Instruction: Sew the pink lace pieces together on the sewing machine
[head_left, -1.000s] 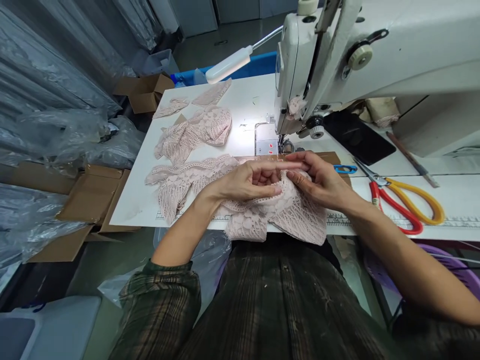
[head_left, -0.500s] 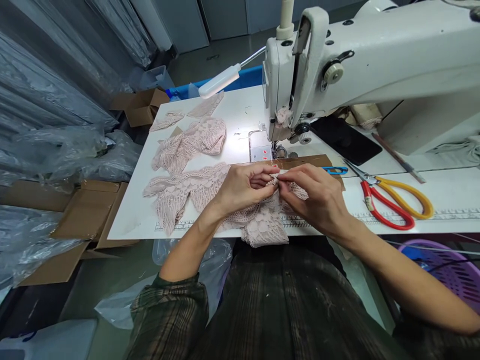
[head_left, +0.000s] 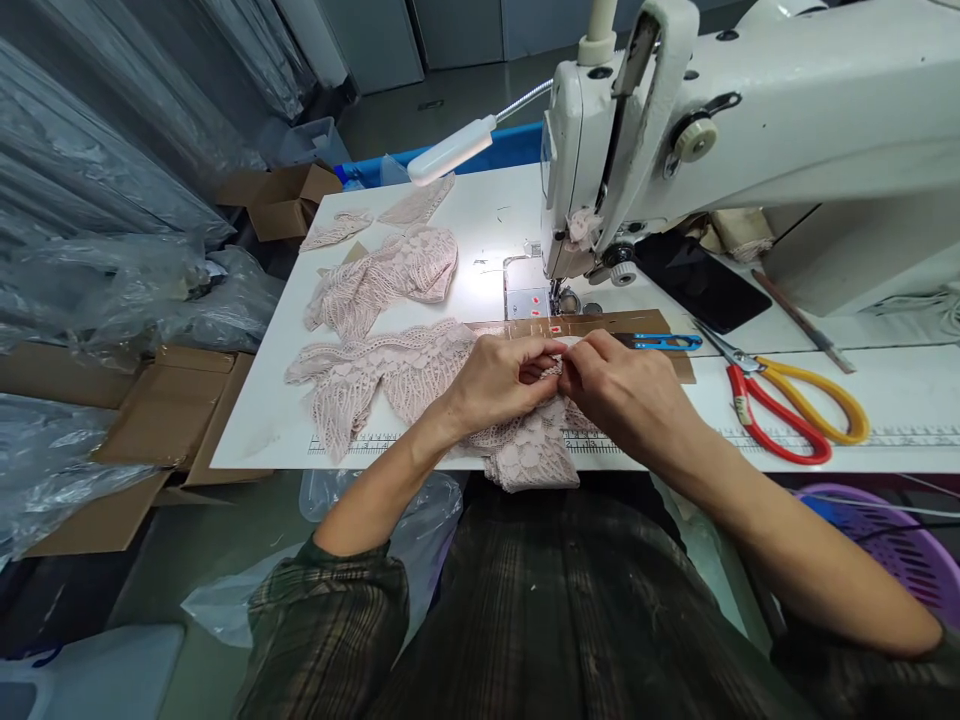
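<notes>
Pale pink lace fabric (head_left: 532,455) lies bunched at the table's front edge, one end hanging slightly over it. My left hand (head_left: 502,378) pinches a bit of this lace between thumb and fingers. Right against it, my right hand (head_left: 622,385) is closed on the same lace, its fingertips meeting the left ones. The exact edge they grip is mostly hidden by the fingers. Just behind the hands stands the white sewing machine (head_left: 577,180), its needle and presser foot over the metal plate. Blue thread snips (head_left: 664,342) lie beyond my right hand on a brown card strip (head_left: 600,322).
More lace pieces (head_left: 390,275) lie on the left of the white table (head_left: 262,425). Red-and-yellow scissors (head_left: 780,400), a black phone (head_left: 701,280) and a brown stick (head_left: 806,320) lie right. A lamp (head_left: 454,150) reaches over the back. Cardboard boxes (head_left: 169,410) stand left, a purple basket (head_left: 892,550) below right.
My right hand's fingers have curled in closer to the left hand, uncovering more of the blue snips. The view has shifted slightly; the lace on the table stays put.
</notes>
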